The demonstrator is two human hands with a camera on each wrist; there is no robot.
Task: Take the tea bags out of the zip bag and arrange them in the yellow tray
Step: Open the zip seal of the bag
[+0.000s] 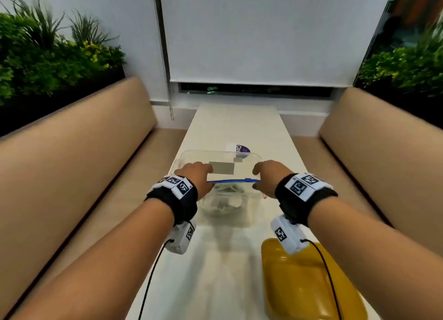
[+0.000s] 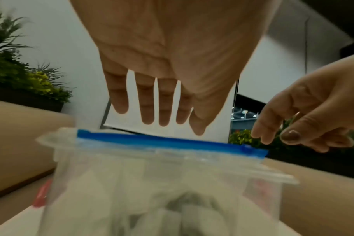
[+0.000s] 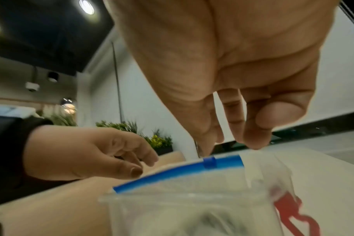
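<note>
A clear zip bag (image 1: 230, 200) with a blue zipper strip (image 1: 230, 181) stands on the white table (image 1: 223, 271), and tea bags (image 1: 225, 206) show blurred through its plastic. My left hand (image 1: 208, 178) is at the strip's left end; in the left wrist view its fingers (image 2: 162, 111) are straight and hover just above the strip (image 2: 162, 142). My right hand (image 1: 256, 178) spreads around the right end. In the right wrist view its thumb tip sits just above the slider (image 3: 209, 164) and a fingertip (image 3: 255, 146) touches the bag's clear corner. The yellow tray (image 1: 309, 283) lies near right.
A clear plastic box (image 1: 191, 155) stands right behind the bag, with a round purple and white item (image 1: 242, 149) beyond it. Tan benches (image 1: 84, 164) run along both sides of the narrow table. Cables hang from both wrist cameras.
</note>
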